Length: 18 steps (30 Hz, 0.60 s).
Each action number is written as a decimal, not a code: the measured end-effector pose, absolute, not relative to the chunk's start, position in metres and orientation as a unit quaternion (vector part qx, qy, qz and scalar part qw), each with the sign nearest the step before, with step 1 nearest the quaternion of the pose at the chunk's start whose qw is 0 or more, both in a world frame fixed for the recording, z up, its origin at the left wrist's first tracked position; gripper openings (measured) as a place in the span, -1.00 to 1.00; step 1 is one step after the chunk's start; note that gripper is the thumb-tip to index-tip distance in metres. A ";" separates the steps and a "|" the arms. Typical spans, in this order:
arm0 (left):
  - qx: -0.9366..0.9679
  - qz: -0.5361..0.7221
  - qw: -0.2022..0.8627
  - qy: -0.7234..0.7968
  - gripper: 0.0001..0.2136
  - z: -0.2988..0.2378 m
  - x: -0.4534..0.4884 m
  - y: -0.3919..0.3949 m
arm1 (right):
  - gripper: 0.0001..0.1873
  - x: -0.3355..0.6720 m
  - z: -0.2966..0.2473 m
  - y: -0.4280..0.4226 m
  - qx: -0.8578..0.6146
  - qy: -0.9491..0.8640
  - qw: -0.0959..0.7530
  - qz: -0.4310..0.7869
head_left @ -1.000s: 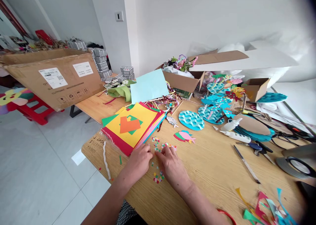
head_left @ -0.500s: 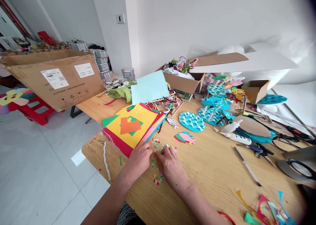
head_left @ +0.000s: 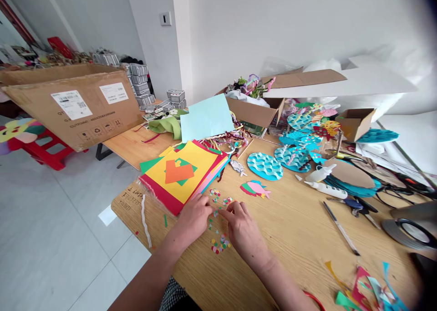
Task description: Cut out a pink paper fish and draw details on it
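Small round paper dots (head_left: 220,244) in several colours lie in little clusters on the wooden table, with tiny green and blue scraps between them. My left hand (head_left: 194,215) rests at the lower right corner of the coloured paper stack, fingers bent together beside the scraps. Facing it, my right hand (head_left: 243,226) has its thumb and forefinger pinched low over the same bits. Whatever either hand holds is too small to make out. Beyond the right hand lies a pink, green and blue paper fish (head_left: 255,189).
Coloured paper sheets (head_left: 201,161) are stacked on the left. Wavy blue discs (head_left: 265,166), glue bottles (head_left: 326,190), a pen-like tool (head_left: 341,229) and a tape roll (head_left: 411,233) lie to the right. Paper offcuts (head_left: 363,286) sit near the front. A large carton (head_left: 99,110) stands at left.
My right hand has shifted slightly right, showing more of the dots. The left hand stays almost in place, and the view has moved a little.
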<state>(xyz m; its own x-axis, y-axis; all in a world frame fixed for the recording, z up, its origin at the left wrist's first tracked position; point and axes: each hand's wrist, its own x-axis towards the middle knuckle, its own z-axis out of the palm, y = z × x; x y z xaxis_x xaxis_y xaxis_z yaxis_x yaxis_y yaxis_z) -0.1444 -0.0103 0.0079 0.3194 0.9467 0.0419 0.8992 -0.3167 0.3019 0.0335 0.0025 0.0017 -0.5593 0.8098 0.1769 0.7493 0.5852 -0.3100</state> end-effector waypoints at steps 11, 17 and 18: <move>0.813 0.105 0.096 0.564 -0.69 0.009 -0.143 -0.017 | -0.68 0.023 0.000 0.009 -0.446 -0.884 0.109 0.090; 0.818 0.107 0.089 0.558 -0.71 0.004 -0.143 -0.022 | -0.63 0.025 0.003 0.013 -0.457 -0.876 0.119 0.097; 0.818 0.109 0.089 0.558 -0.71 0.004 -0.143 -0.022 | -0.62 0.026 0.003 0.012 -0.454 -0.876 0.126 0.101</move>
<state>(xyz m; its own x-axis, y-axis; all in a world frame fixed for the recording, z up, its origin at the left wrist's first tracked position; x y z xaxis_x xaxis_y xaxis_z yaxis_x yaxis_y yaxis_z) -0.1433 -0.0221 0.0041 0.3543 0.9318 0.0788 0.8928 -0.3621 0.2680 0.0259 0.0117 0.0030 -0.5564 0.8207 0.1300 0.7698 0.5680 -0.2912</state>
